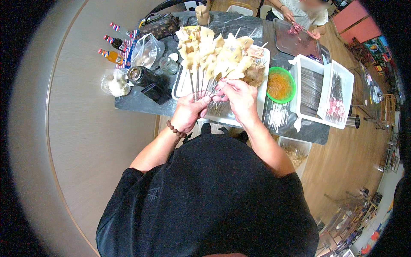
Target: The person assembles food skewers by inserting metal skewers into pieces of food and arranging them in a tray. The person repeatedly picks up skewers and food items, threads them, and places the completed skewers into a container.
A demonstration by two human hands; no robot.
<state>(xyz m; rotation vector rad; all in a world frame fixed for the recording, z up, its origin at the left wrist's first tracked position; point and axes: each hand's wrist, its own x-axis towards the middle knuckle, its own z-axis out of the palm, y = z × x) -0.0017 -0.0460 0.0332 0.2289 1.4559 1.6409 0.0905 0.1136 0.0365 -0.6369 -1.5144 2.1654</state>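
Note:
Closed around the lower ends of several metal skewers point(197, 83) is my left hand point(187, 112), a brown bead bracelet at its wrist. The skewers fan upward and carry pale, folded pieces of food point(196, 45) at their far ends. My right hand point(241, 98) has its thumb and fingers pinched around skewer ends close to the left hand. More pale skewered pieces point(231, 55) are heaped on a white tray point(266, 64) beyond both hands. Some bare skewers lie in the tray's near part, partly hidden by my hands.
Right of the tray stand a green bowl point(292, 92) of orange strands and a white bin point(295, 112) of skewers. A phone point(156, 94), dark jar point(140, 76) and glass point(168, 65) are at left. Across the table, another person point(299, 15) handles red meat over a dark tray point(295, 47).

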